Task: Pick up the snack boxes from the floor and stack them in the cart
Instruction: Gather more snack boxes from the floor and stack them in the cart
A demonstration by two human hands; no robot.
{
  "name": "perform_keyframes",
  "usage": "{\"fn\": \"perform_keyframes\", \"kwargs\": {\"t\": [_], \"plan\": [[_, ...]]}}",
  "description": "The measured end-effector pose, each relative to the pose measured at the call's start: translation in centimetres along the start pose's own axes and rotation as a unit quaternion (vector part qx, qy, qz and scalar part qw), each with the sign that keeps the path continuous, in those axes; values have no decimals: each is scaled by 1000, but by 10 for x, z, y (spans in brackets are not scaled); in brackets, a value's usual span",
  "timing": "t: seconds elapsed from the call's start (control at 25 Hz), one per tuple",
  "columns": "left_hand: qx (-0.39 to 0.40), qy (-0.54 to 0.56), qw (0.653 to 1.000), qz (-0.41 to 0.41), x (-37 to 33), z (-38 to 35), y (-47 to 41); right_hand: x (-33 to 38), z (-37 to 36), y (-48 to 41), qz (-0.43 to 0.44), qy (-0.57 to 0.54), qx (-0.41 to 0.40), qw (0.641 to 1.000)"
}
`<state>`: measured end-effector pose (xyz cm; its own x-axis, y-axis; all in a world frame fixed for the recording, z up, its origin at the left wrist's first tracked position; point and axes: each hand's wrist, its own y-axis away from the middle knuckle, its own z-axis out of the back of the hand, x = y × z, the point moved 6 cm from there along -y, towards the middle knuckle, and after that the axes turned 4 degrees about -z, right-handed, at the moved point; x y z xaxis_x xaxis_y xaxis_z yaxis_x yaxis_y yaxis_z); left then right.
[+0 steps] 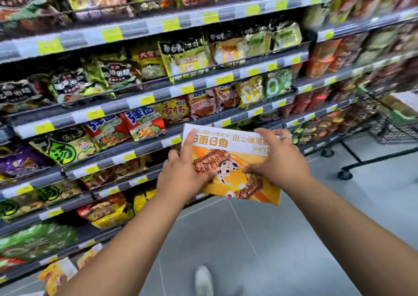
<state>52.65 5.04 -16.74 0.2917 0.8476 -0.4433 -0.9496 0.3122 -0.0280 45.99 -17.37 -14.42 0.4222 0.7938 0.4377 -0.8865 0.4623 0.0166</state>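
An orange and white snack box (233,157) with a picture of meat and a speckled egg hangs in the air in front of the shelves. My left hand (183,173) grips its left edge, index finger stretched up along the face. My right hand (278,157) grips its right side, thumb on the front and fingers over the top edge. The black wire cart (384,125) stands at the right, about an arm's length beyond the box. More orange and white boxes (58,275) lie on the floor at the lower left, beside my left forearm.
Shelves (140,141) packed with noodle and snack packs fill the left and the back. Grey tiled floor (271,239) opens ahead towards the cart. My white shoe (203,280) shows at the bottom. The cart's wheels (345,174) rest on the floor.
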Motion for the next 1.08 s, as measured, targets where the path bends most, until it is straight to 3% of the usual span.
{"fn": "perform_keyframes", "kwargs": {"t": [0.28, 0.6, 1.08], "plan": [[100, 15, 983, -154, -135, -78, -136, -109, 61, -79, -146, 19, -68, 987], [185, 14, 935, -302, -292, -152, -219, -239, 106, -114, -329, -36, -145, 933], [210, 24, 924, -319, -534, -279, -320, -452, 199, -238, -351, -22, -181, 918]]}}
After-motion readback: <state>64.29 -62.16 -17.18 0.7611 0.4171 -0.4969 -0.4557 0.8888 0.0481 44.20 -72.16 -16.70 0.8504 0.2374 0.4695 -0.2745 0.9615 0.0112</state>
